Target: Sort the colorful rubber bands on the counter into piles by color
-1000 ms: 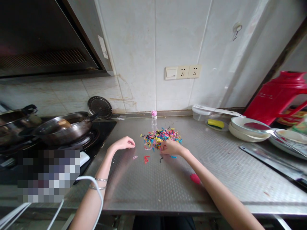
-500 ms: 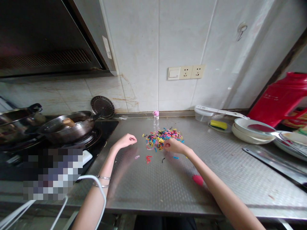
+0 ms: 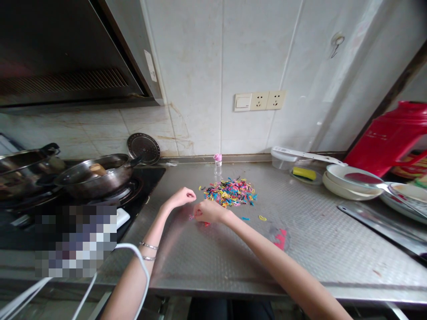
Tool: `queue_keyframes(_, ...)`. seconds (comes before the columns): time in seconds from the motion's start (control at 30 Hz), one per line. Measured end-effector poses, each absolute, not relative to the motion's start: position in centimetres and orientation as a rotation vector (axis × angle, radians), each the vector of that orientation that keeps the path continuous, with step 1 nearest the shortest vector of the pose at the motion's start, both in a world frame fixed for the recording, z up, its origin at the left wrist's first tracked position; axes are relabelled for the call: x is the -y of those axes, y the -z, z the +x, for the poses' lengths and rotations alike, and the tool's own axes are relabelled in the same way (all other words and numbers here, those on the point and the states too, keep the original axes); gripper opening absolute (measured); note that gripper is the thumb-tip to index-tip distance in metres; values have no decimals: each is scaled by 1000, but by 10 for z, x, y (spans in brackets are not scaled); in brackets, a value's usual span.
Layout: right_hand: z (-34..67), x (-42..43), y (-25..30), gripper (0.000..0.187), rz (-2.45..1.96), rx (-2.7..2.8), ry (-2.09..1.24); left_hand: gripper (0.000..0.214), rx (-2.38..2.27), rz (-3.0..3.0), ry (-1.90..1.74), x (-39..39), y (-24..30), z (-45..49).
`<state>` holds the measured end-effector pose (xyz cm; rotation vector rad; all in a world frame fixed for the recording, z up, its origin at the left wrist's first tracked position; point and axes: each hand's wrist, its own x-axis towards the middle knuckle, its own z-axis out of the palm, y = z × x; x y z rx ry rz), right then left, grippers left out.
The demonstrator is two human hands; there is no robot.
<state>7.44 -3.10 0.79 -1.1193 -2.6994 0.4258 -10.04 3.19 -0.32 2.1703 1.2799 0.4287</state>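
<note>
A pile of small coloured rubber bands (image 3: 231,193) lies on the steel counter (image 3: 253,249). A few loose bands lie apart from it: a yellow band (image 3: 262,218) and a blue band (image 3: 245,218). My right hand (image 3: 208,212) rests left of the pile, fingers pinched over a red band and a pink band (image 3: 191,217) on the counter. My left hand (image 3: 182,197) hovers just beside it, fingers curled together; whether it holds anything is unclear. A tiny clear bottle with a pink cap (image 3: 218,163) stands behind the pile.
A wok (image 3: 96,175) sits on the stove at left, with another pan (image 3: 23,162) beyond. White bowls (image 3: 352,180), a sponge on a dish (image 3: 302,174) and a red thermos (image 3: 388,138) stand at right. A white cable (image 3: 133,266) crosses my left arm.
My right hand has left the pile and moved left to the loose red and pink bands near my left hand. A yellow band now lies uncovered at the right.
</note>
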Motion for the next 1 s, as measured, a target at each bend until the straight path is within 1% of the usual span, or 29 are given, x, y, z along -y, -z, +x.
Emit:
queue_keyframes(0.17, 77, 26, -5, 17, -1076, 2645, -494, 30, -1284, 2150, -402, -32, 7, -98)
queue_keyframes(0.33, 117, 16, -2, 20, -1107, 2469, -543, 28, -1246, 2162, -383, -27, 4, -91)
queue_keyframes(0.53, 165, 4, 6, 19, -1151, 2279, -607, 28, -1233, 2183, -351, -25, 9, -80)
queue_keyframes(0.7, 183, 1, 16, 18, -1167, 2193, -630, 27, -1208, 2229, -378, -19, 16, -67)
queue_keyframes(1.0, 189, 5, 17, 20, -1229, 2222, -503, 20, -1252, 2285, -385, -13, 11, -59)
